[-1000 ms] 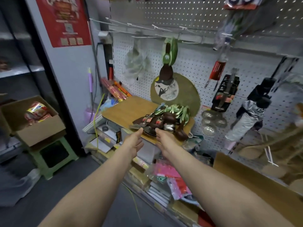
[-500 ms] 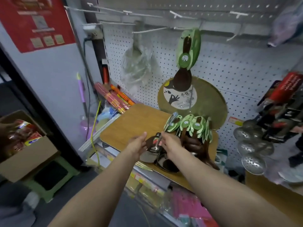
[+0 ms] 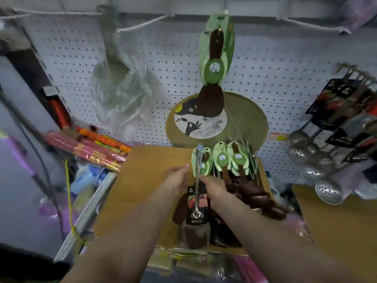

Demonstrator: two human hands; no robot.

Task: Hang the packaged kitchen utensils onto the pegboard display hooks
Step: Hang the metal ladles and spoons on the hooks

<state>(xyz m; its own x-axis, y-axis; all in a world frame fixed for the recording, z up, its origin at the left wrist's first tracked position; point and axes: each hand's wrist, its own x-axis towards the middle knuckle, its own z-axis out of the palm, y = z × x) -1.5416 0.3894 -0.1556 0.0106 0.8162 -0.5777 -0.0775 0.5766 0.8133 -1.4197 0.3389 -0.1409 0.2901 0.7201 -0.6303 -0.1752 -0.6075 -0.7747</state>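
Directly below the white pegboard (image 3: 265, 64), a pile of packaged utensils (image 3: 234, 174) lies on a wooden board (image 3: 146, 180) that serves as a shelf top. Each dark wooden spoon in the pile carries a pale green card sleeve round its handle, marked with a small round label; the brown bowls point toward the person, and the green cards fan out toward the pegboard. At least four green cards can be counted; the exact number is unclear because they overlap. One metal utensil (image 3: 197, 180) on a black card with a red picture lies on top of the pile, its thin shiny handle pointing at the pegboard. The left hand (image 3: 177, 178) reaches to the left edge of the pile, fingers loosely extended and close together; whether the fingertips touch the packaging cannot be told. The right hand (image 3: 214, 185) rests on the pile just right of the metal handle, but its fingers are hidden among the cards, so their grip cannot be determined. One identical green-carded spoon (image 3: 216, 58) hangs from a hook on the pegboard, in front of one round wooden board (image 3: 244, 123). One utensil in clear plastic wrap (image 3: 122, 82) hangs to its left. About four perforated metal ladles (image 3: 314, 166) hang at the right.
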